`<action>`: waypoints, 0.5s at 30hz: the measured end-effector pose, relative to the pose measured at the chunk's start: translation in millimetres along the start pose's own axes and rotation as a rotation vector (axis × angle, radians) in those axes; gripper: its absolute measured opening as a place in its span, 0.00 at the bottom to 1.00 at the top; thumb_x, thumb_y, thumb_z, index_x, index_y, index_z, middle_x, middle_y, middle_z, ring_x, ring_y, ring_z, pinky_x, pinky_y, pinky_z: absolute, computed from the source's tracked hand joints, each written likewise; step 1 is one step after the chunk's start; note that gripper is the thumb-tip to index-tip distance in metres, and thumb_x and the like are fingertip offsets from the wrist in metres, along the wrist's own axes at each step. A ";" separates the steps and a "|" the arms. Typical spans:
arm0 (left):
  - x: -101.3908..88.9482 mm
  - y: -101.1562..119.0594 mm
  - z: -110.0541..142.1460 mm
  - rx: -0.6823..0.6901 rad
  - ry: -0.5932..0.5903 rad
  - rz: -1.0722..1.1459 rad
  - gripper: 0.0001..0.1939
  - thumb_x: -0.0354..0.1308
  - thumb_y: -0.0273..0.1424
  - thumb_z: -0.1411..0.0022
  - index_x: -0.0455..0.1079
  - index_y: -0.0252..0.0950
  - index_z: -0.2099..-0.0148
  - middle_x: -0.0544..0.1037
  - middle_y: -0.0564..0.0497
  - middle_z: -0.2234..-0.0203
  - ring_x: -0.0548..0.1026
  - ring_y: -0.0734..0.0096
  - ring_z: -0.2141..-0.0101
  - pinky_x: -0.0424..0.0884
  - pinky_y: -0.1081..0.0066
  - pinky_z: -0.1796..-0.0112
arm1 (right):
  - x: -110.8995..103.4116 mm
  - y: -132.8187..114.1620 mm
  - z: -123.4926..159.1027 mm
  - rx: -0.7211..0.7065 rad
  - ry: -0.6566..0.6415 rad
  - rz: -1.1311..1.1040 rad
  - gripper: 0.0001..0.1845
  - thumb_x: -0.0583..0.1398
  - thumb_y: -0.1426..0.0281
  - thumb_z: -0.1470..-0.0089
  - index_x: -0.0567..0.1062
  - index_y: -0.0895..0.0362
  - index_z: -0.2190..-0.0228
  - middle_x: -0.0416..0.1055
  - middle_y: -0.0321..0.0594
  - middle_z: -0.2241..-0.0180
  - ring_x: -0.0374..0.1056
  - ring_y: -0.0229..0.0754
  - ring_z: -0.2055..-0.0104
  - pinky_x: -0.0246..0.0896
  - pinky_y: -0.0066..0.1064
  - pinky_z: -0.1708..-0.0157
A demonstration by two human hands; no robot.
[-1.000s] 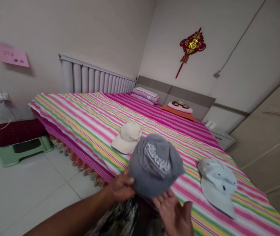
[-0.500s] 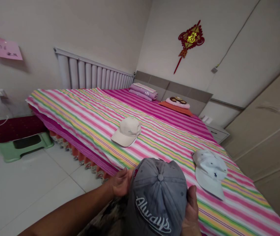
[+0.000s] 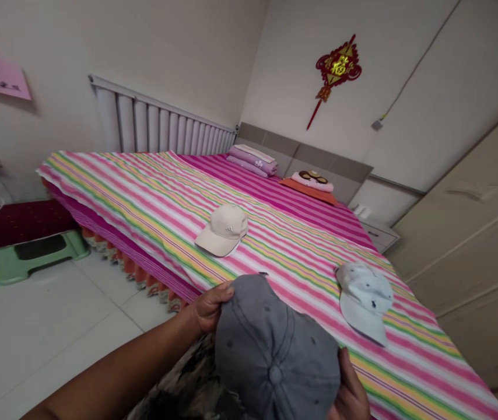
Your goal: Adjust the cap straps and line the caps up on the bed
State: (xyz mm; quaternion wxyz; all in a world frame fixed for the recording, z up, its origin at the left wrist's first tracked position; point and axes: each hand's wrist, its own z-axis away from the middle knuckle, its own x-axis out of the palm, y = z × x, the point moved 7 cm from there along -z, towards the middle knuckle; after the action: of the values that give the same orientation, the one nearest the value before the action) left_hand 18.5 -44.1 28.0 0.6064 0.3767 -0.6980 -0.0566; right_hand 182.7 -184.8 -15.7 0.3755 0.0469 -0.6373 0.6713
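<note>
A grey baseball cap (image 3: 275,344) is held up between my two hands, its top button facing me and its crown a little dented at the far edge. My left hand (image 3: 211,304) grips its left side, thumb on the outside. On the right side of the cap, my right hand (image 3: 349,388) is closed round the edge, partly cut off by the frame. Beyond the grey cap, a beige baseball cap (image 3: 227,227) rests on the striped sheet (image 3: 293,245). To the right lies a white baseball cap (image 3: 367,297), brim toward me.
Folded purple bedding (image 3: 253,160) and an orange and pink folded pile (image 3: 310,181) lie by the headboard (image 3: 301,157). A green stool (image 3: 34,254) with a dark red cushion (image 3: 21,221) stands left of the bed. A wardrobe (image 3: 472,251) borders the right.
The grey cap has tipped toward me, so its top now shows and its white lettering has gone from sight. My left hand has moved slightly up and left along its edge.
</note>
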 end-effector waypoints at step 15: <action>4.6 1.4 14.4 -0.204 0.109 -0.311 0.21 0.67 0.29 0.62 0.73 0.30 0.61 0.77 0.46 0.73 0.73 0.73 0.76 0.68 0.76 0.73 | 39.5 12.2 28.2 0.109 -0.235 0.060 0.19 0.64 0.56 0.63 0.76 0.53 0.68 0.74 0.45 0.70 0.69 0.46 0.72 0.64 0.37 0.70</action>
State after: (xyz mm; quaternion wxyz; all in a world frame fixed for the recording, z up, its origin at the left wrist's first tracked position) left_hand 5.2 -51.3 28.8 0.6621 0.4191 -0.5883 -0.1996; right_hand 135.9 -191.2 0.8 0.2750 0.1265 -0.6404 0.7059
